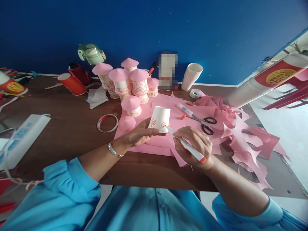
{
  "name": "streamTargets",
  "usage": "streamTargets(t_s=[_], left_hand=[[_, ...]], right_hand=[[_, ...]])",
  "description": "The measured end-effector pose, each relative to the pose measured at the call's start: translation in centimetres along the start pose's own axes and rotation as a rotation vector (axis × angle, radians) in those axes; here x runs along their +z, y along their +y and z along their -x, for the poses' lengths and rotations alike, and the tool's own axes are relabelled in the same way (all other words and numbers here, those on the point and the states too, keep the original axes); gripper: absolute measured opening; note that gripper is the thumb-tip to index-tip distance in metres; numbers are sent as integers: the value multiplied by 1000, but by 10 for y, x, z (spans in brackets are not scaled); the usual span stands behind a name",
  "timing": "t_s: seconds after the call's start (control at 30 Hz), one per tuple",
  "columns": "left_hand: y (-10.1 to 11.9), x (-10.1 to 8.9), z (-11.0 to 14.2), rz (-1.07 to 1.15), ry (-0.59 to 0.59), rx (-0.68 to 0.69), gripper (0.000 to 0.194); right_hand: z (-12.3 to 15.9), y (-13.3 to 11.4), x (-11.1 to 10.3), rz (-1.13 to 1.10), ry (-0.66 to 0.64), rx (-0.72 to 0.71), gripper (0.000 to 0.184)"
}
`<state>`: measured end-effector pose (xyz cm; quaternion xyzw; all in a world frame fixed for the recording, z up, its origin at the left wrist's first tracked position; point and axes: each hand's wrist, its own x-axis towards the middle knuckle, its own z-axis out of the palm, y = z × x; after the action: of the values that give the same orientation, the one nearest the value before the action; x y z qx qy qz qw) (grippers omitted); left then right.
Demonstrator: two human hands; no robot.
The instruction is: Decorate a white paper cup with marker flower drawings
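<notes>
My left hand (141,133) is closed around the lower part of a white paper cup (161,115), held upside down with its rim toward me. Red flower drawings run along the cup near the rim. In my right hand (193,146) is a white marker pen (192,150) with a red end, its tip at the flower on the cup's right side. Beneath lie sheets of pink paper (158,149). A red marker cap (183,117) rests on the paper. Beyond my left hand stand several decorated paper cups with pink cone tops (139,74).
Black-handled scissors (207,120) and a glue stick (184,109) lie right of the cup. Pink paper scraps (250,138) cover the right side. A roll of tape (107,123) lies left; a stack of white cups (192,76) stands behind. At far left is a power strip (26,138).
</notes>
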<state>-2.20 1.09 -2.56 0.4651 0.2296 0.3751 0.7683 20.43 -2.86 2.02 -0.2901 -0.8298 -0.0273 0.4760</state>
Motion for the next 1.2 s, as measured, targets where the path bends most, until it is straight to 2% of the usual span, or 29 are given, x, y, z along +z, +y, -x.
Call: streamTargets(t_s=[0.53, 0.77, 1.2], left_hand=[[3, 3, 0, -2, -10, -9, 34], [1, 2, 0, 33, 25, -5, 31], [8, 7, -1, 11, 22, -13, 33]], right_hand=[[-2, -1, -1, -33, -1, -33, 20], [0, 1, 0, -12, 4, -17, 20], [0, -2, -1, -26, -11, -6, 21]])
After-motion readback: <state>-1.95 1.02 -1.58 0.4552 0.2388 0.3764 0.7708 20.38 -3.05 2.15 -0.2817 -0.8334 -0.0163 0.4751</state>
